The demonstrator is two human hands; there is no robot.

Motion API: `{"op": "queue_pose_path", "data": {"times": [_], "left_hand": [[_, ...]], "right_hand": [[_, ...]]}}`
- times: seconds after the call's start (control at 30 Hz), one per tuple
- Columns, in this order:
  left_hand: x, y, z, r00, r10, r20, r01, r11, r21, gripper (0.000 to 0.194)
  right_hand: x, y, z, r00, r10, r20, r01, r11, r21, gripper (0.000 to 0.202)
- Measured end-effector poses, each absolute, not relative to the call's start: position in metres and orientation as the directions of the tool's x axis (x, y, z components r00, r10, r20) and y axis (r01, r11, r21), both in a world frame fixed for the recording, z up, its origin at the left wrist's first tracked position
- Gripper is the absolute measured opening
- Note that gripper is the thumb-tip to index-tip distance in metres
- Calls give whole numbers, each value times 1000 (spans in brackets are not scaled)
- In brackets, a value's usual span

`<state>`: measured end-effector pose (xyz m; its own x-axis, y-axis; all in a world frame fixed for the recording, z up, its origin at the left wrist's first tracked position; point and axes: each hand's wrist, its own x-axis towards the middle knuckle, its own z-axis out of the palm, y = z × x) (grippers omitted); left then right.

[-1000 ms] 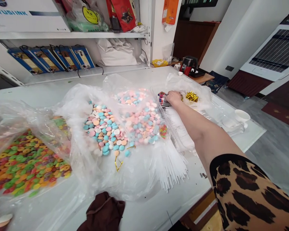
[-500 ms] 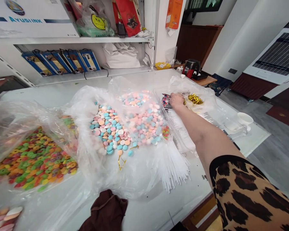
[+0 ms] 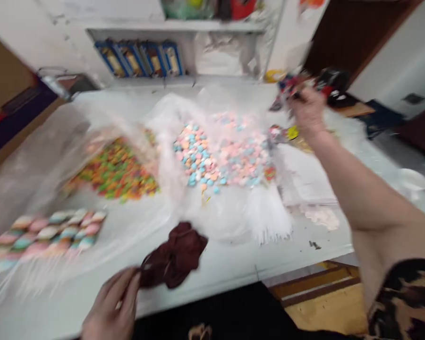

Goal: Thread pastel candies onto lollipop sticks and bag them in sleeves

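In the head view, my left hand [image 3: 113,302] is closed on one end of a dark brown cloth [image 3: 184,252] at the table's front edge. My right hand [image 3: 309,111] is raised at the far right of the table, fingers closed on a red-and-blue printed plastic bundle [image 3: 284,92]. Motion blur hides exactly what that bundle is. Below it lie another small printed piece [image 3: 276,132] and a shiny yellow-gold thing [image 3: 292,132]. Pastel disc candies [image 3: 194,153] lie in clear plastic left of my right arm. A fan of thin white sticks [image 3: 271,215] is nearer me.
Ring-shaped coloured candies [image 3: 120,172] rest in clear plastic on the left. In front of them are rows of pastel candies on sticks [image 3: 49,233]. White sheets [image 3: 304,174] lie under my right arm, and a white cup [image 3: 414,182] stands at the right. Shelving with blue boxes [image 3: 140,59] lines the back.
My right hand has lifted the printed bundle off the table. My left hand has come into view, gripping the brown cloth. The view has swung left and downward.
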<state>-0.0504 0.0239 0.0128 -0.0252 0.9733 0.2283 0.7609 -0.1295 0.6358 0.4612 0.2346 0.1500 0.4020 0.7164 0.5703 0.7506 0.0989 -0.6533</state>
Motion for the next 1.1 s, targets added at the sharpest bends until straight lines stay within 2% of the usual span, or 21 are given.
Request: {"op": "queue_pose_path", "data": {"times": [0.07, 0.1, 0.13, 0.17, 0.2, 0.27, 0.33, 0.43, 0.6, 0.7, 0.77, 0.8, 0.87, 0.93, 1.0, 1.1], "left_hand": [[-42, 21, 15, -134, 990, 48, 692, 59, 719, 35], [-35, 22, 17, -135, 970, -201, 447, 241, 861, 41], [-27, 24, 18, -60, 919, -391, 156, 395, 905, 49], [-18, 26, 19, 101, 854, -510, -85, 519, 851, 55], [-9, 29, 21, 285, 782, -554, -253, 619, 744, 61], [3, 31, 21, 494, 687, -533, -404, 724, 559, 68], [6, 27, 18, 525, 670, -524, -449, 742, 498, 56], [-2, 15, 8, 473, 697, -539, -456, 717, 527, 41], [-19, -3, -11, 276, 797, -537, -496, 597, 630, 36], [-27, -4, -16, 184, 816, -548, -534, 552, 641, 36], [-31, -3, -16, 164, 815, -556, -565, 539, 624, 38], [-33, -3, -15, 164, 816, -555, -573, 536, 620, 38], [-33, -3, -14, 181, 829, -529, -577, 525, 625, 37], [-31, -5, -14, 211, 845, -491, -576, 513, 636, 36], [-26, -8, -15, 254, 845, -470, -568, 523, 635, 37], [-18, -12, -15, 254, 850, -461, -539, 520, 663, 37]], "right_hand": [[414, 205, 146, 79, 645, 760, 856, 347, -383, 29], [387, 186, 138, -71, 652, 755, 842, 445, -305, 28], [358, 164, 126, -143, 627, 766, 813, 516, -270, 29], [328, 140, 110, -278, 609, 743, 798, 577, -175, 26], [299, 117, 92, -396, 553, 733, 776, 628, -54, 22], [248, 77, 53, -683, 452, 573, 594, 801, 76, 16], [211, 52, 20, -746, 421, 515, 514, 857, 44, 17], [182, 38, -10, -709, 478, 518, 513, 854, -87, 19], [168, 19, -31, -591, 705, 392, 541, 707, -456, 34], [166, 0, -38, -323, 905, 276, 565, 419, -711, 45], [164, -9, -38, -107, 991, 80, 486, 122, -865, 47], [162, -11, -36, -53, 998, -38, 408, -13, -913, 49], [156, -12, -28, -85, 976, -199, 224, -176, -958, 52], [148, -7, -19, -183, 954, -239, 40, -236, -971, 50], [141, -1, -12, -207, 941, -269, -119, -297, -947, 38], [135, 5, -12, -142, 936, -321, -195, -344, -918, 22]]}}
